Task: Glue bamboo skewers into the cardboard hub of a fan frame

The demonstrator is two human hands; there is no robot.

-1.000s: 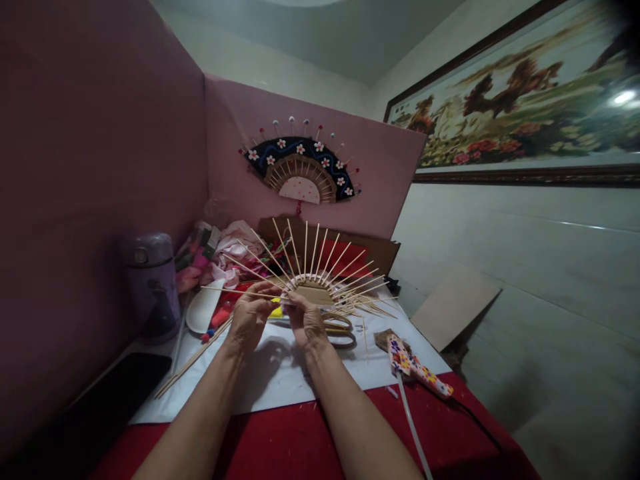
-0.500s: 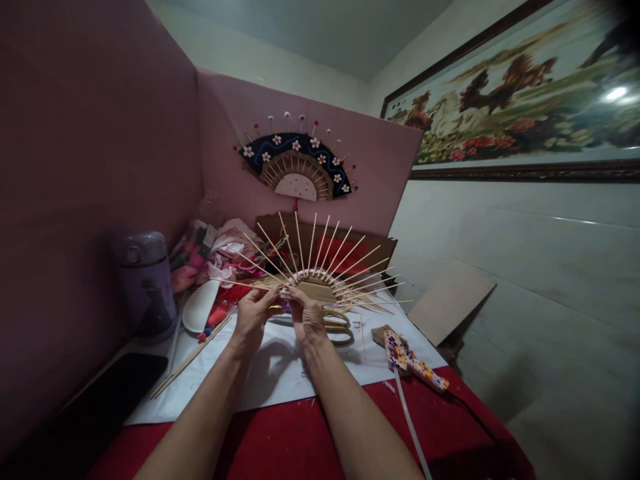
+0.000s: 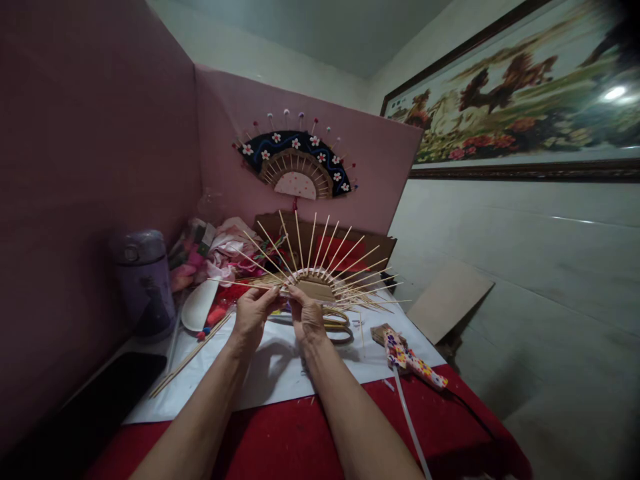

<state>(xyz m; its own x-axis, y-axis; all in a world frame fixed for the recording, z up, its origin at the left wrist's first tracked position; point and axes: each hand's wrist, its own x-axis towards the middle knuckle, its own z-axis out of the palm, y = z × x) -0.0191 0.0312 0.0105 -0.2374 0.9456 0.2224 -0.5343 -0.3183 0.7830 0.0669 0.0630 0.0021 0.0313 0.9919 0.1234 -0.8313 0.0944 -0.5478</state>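
Observation:
A half-round cardboard piece point(image 3: 315, 289) with several thin wooden sticks fanning out from its curved edge is held up over the table. My left hand point(image 3: 253, 315) pinches its left end, close to the lowest stick on that side. Beside it, my right hand point(image 3: 306, 313) grips the same end, with the thumb on the cardboard. The fingertips of both hands nearly meet there. Behind the right hand lie scissors point(image 3: 340, 335), their handles showing and their blades mostly hidden. A finished dark fan with flowers point(image 3: 296, 145) hangs on the pink board.
To the right lie a flowered glue gun point(image 3: 415, 361) and its cord. At left stand a purple bottle point(image 3: 146, 283), a white dish point(image 3: 200, 305), loose sticks point(image 3: 193, 355) and a black phone-like slab point(image 3: 123, 380). Pink cloth point(image 3: 233, 243) is heaped behind.

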